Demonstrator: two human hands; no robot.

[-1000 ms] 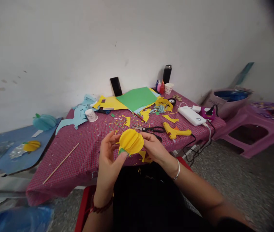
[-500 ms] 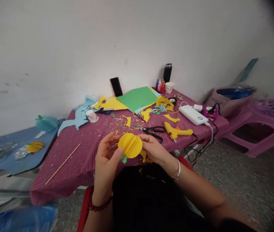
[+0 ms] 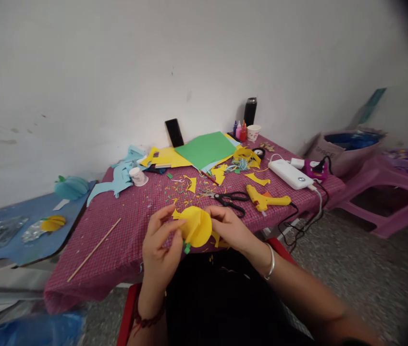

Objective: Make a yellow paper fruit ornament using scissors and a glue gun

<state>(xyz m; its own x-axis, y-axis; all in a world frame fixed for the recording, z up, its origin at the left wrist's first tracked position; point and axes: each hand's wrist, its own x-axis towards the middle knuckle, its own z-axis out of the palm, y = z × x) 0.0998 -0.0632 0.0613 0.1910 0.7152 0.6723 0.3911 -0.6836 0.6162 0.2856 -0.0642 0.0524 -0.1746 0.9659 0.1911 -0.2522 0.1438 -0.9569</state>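
Both my hands hold a yellow paper craft made of round folded leaves, over the table's front edge. My left hand grips its left side between thumb and fingers. On the right side, my right hand pinches the paper's edge, its fingertips partly hidden behind the leaves. A small green paper piece shows just below the craft; whether it is attached I cannot tell. Black-handled scissors and a yellow glue gun lie on the checked cloth beyond my right hand.
Green paper lies on yellow sheets at the back, near a phone leaning on the wall. A paper cup, a wooden stick, a power bank and yellow scraps are on the table. A pink stool stands right.
The yellow craft has turned slightly and moved down a little. My left fingers have shifted from its rim to folded leaves at its left side.
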